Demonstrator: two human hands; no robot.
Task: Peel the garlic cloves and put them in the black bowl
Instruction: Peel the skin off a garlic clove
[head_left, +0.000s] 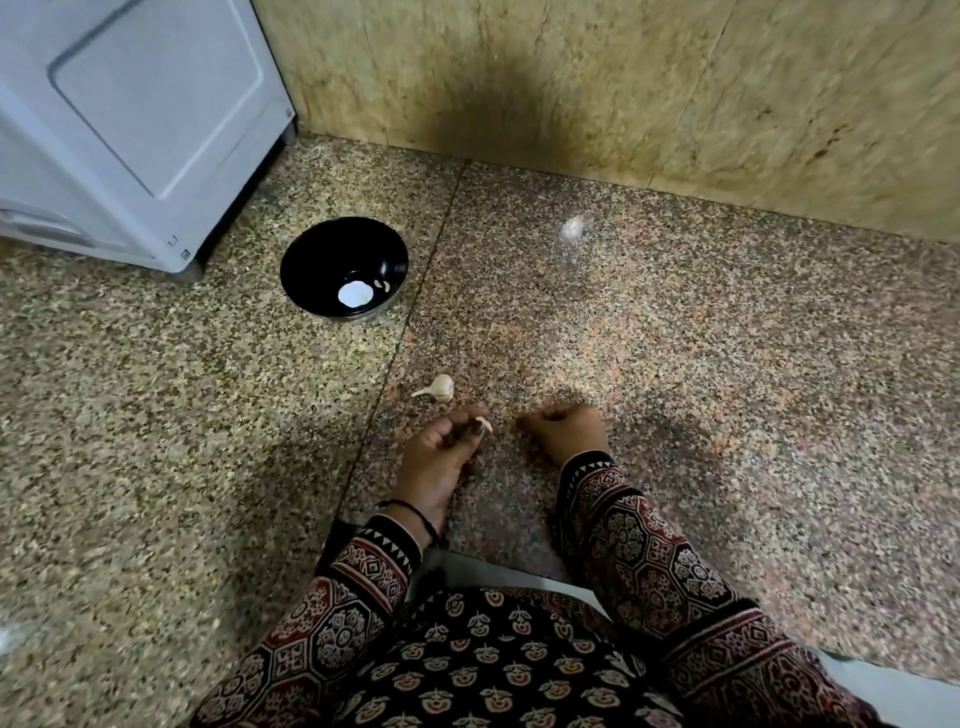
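Head view, lower centre: left hand (441, 441) pinches a small garlic clove (484, 423) at its fingertips; right hand (566, 428) is curled, contents unclear. Light, papery skin, probably slippery once bare; best nipped at its tip. Black bowl (319, 249) sits upper left.

Long dark sleeves (649, 545) with maroon and white geometric print, black thread (415, 517) round left wrist, floral-print tunic (493, 670)
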